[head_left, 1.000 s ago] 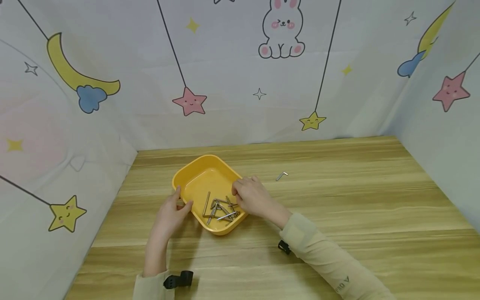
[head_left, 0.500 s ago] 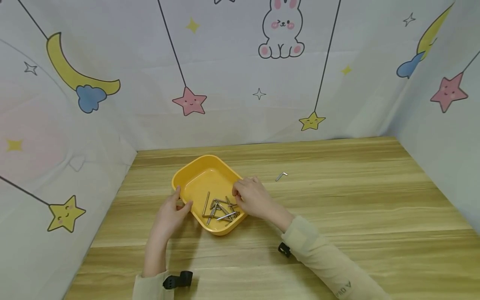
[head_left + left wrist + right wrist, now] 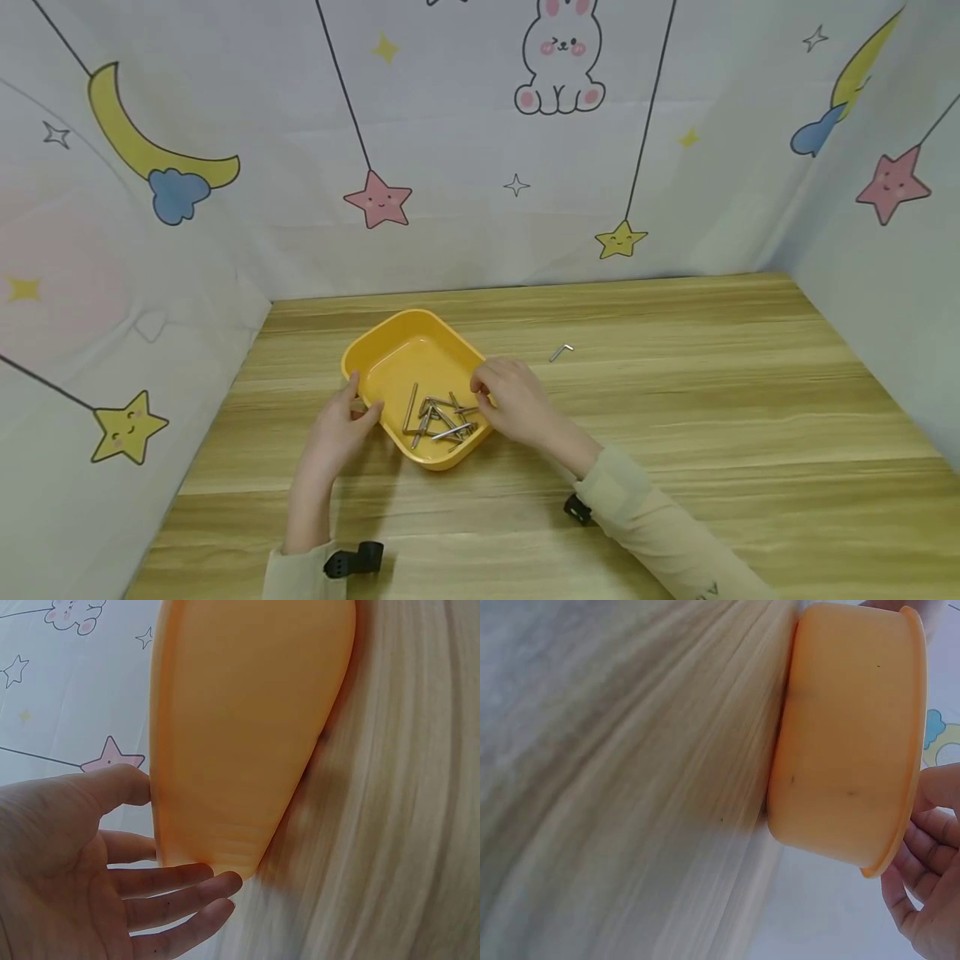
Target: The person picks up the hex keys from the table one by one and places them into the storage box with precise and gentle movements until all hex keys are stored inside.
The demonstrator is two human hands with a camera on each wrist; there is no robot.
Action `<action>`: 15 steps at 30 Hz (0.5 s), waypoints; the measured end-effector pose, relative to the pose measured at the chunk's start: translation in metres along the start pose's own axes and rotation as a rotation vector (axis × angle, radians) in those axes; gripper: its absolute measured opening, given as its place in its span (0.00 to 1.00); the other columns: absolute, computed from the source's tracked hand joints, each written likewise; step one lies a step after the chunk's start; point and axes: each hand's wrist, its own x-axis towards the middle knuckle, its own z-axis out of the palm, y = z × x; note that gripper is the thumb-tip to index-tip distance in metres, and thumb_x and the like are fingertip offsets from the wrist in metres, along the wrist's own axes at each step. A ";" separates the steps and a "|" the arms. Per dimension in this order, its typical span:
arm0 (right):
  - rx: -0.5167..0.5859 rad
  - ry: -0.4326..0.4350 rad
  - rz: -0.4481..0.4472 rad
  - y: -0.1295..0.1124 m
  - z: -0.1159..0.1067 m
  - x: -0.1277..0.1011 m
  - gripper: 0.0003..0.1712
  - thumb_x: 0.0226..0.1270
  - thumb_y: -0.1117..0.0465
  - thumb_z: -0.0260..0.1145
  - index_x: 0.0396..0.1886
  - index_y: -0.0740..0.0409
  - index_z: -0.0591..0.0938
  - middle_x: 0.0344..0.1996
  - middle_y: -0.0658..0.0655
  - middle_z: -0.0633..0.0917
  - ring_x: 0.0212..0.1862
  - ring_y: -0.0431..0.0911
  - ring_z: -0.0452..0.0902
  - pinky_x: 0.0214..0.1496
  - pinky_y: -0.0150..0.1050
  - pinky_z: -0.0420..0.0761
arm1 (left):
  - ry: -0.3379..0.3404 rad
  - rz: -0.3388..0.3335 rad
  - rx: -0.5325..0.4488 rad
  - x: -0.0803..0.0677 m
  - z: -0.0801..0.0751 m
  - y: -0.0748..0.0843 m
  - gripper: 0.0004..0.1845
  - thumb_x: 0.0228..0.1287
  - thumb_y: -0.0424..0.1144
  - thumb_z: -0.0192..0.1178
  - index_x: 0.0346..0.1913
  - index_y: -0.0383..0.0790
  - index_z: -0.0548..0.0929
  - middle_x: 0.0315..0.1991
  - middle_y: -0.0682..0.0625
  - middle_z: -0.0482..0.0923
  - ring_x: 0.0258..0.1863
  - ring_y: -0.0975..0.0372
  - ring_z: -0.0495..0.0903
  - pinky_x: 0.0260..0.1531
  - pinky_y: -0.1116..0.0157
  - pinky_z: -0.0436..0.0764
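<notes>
A yellow plastic box (image 3: 390,333) stands on the table, with several metal hex keys (image 3: 426,427) in a loose pile inside its near corner. My left hand (image 3: 336,433) is at the box's left side. Its thumb touches the rim, and the fingers lie loosely along the outer wall, as the left wrist view shows. Over the right rim, my right hand (image 3: 513,400) has its fingers bent down into the box, beside the pile. One key ends close to those fingertips; whether they pinch it is hidden. In the right wrist view, the fingers (image 3: 922,859) show behind the rim.
A small hex key (image 3: 561,352) lies alone on the wooden table (image 3: 712,400), right of the box. Printed cloth walls (image 3: 465,150) close off the back and both sides. A black wrist mount (image 3: 352,560) shows at each sleeve.
My right hand has shifted slightly right and back, and its thumb shows more clearly. The left hand stays against the box, and the pile of keys looks much the same.
</notes>
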 end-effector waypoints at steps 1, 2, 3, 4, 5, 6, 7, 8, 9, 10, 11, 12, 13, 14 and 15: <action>0.006 0.008 0.001 0.000 -0.001 -0.001 0.05 0.57 0.66 0.67 0.31 0.54 0.79 0.29 0.47 0.81 0.36 0.41 0.74 0.43 0.39 0.73 | 0.001 0.000 0.000 0.000 0.000 0.000 0.40 0.72 0.49 0.51 0.76 0.35 0.45 0.72 0.31 0.55 0.56 0.46 0.75 0.54 0.49 0.76; 0.010 0.015 0.004 0.001 -0.001 -0.002 0.05 0.57 0.67 0.66 0.31 0.54 0.79 0.29 0.47 0.80 0.36 0.41 0.73 0.43 0.39 0.73 | 0.002 0.000 -0.001 0.000 0.000 0.000 0.40 0.72 0.49 0.51 0.76 0.35 0.45 0.72 0.31 0.55 0.56 0.46 0.75 0.54 0.49 0.76; 0.012 0.021 0.006 0.001 -0.002 -0.003 0.05 0.57 0.67 0.66 0.31 0.54 0.79 0.29 0.47 0.80 0.36 0.41 0.73 0.43 0.39 0.73 | 0.002 0.000 -0.001 0.000 0.000 -0.001 0.40 0.72 0.49 0.51 0.76 0.35 0.45 0.72 0.31 0.55 0.56 0.46 0.75 0.54 0.49 0.76; 0.014 0.028 0.006 0.002 -0.002 -0.003 0.05 0.56 0.67 0.66 0.31 0.54 0.79 0.28 0.47 0.80 0.36 0.41 0.73 0.42 0.39 0.73 | 0.002 -0.001 -0.003 0.000 -0.001 -0.001 0.40 0.72 0.49 0.51 0.76 0.35 0.44 0.72 0.31 0.55 0.56 0.46 0.75 0.54 0.49 0.76; 0.016 0.033 0.004 0.003 -0.003 -0.004 0.05 0.56 0.67 0.66 0.31 0.54 0.79 0.28 0.47 0.80 0.36 0.41 0.72 0.42 0.39 0.73 | 0.003 -0.001 -0.001 0.000 -0.001 -0.001 0.40 0.72 0.49 0.51 0.76 0.35 0.44 0.72 0.31 0.55 0.56 0.46 0.75 0.54 0.49 0.76; 0.014 0.041 0.000 0.003 -0.003 -0.005 0.06 0.56 0.68 0.67 0.31 0.54 0.79 0.28 0.47 0.80 0.36 0.41 0.72 0.42 0.39 0.73 | 0.002 0.000 -0.002 0.000 -0.001 -0.001 0.40 0.72 0.49 0.51 0.76 0.35 0.44 0.72 0.31 0.55 0.56 0.45 0.75 0.54 0.48 0.75; 0.013 0.052 -0.006 0.004 -0.003 -0.006 0.06 0.56 0.68 0.67 0.31 0.55 0.79 0.28 0.47 0.80 0.35 0.42 0.72 0.41 0.39 0.73 | 0.002 -0.001 -0.002 0.000 -0.001 -0.001 0.40 0.72 0.49 0.51 0.76 0.35 0.44 0.72 0.31 0.54 0.56 0.45 0.75 0.55 0.48 0.75; 0.009 0.058 -0.008 0.004 -0.004 -0.007 0.06 0.56 0.68 0.67 0.31 0.55 0.79 0.28 0.47 0.80 0.35 0.42 0.72 0.41 0.38 0.73 | 0.000 -0.001 -0.003 0.000 -0.001 -0.001 0.40 0.72 0.49 0.51 0.76 0.35 0.44 0.72 0.31 0.54 0.56 0.45 0.75 0.55 0.48 0.75; 0.006 0.066 -0.012 0.004 -0.004 -0.007 0.06 0.55 0.67 0.67 0.31 0.55 0.79 0.28 0.47 0.80 0.36 0.42 0.72 0.41 0.38 0.73 | 0.000 -0.001 -0.002 0.000 -0.001 -0.001 0.40 0.72 0.48 0.51 0.76 0.35 0.44 0.73 0.31 0.54 0.57 0.45 0.75 0.55 0.48 0.75; 0.005 0.076 -0.016 0.005 -0.004 -0.008 0.06 0.55 0.68 0.67 0.31 0.55 0.79 0.28 0.47 0.80 0.36 0.42 0.73 0.41 0.38 0.73 | -0.001 -0.001 -0.002 0.000 -0.001 -0.001 0.40 0.72 0.48 0.51 0.76 0.35 0.45 0.73 0.31 0.54 0.57 0.45 0.75 0.55 0.47 0.75; 0.004 0.087 -0.022 0.005 -0.005 -0.009 0.06 0.55 0.68 0.67 0.31 0.55 0.79 0.28 0.47 0.80 0.36 0.42 0.73 0.40 0.38 0.73 | -0.001 -0.001 -0.001 0.000 -0.001 0.000 0.40 0.72 0.48 0.51 0.76 0.35 0.45 0.73 0.31 0.54 0.57 0.45 0.75 0.56 0.47 0.75; 0.002 0.096 -0.025 0.005 -0.005 -0.010 0.07 0.54 0.68 0.67 0.31 0.55 0.79 0.28 0.48 0.80 0.35 0.42 0.73 0.40 0.38 0.73 | -0.003 -0.001 -0.002 -0.001 -0.001 0.000 0.40 0.72 0.48 0.51 0.76 0.35 0.45 0.73 0.31 0.54 0.57 0.45 0.75 0.56 0.47 0.75; -0.004 0.101 -0.026 0.006 -0.006 -0.011 0.07 0.54 0.68 0.67 0.31 0.55 0.79 0.28 0.48 0.80 0.36 0.42 0.73 0.40 0.38 0.74 | -0.002 -0.001 -0.001 -0.001 -0.001 0.000 0.40 0.72 0.48 0.51 0.76 0.35 0.45 0.73 0.31 0.54 0.57 0.45 0.75 0.56 0.47 0.75; -0.008 0.103 -0.024 0.006 -0.006 -0.012 0.07 0.54 0.68 0.67 0.31 0.55 0.79 0.28 0.48 0.80 0.36 0.42 0.73 0.40 0.38 0.74 | -0.002 -0.002 0.000 -0.001 -0.001 0.000 0.40 0.72 0.48 0.51 0.76 0.35 0.45 0.73 0.31 0.54 0.57 0.45 0.75 0.55 0.48 0.75; -0.013 0.105 -0.022 0.007 -0.007 -0.012 0.07 0.54 0.68 0.67 0.31 0.54 0.79 0.28 0.48 0.80 0.35 0.42 0.73 0.40 0.38 0.74 | -0.001 -0.002 0.000 0.000 -0.001 0.000 0.40 0.72 0.48 0.51 0.76 0.35 0.45 0.73 0.31 0.54 0.57 0.45 0.75 0.55 0.48 0.75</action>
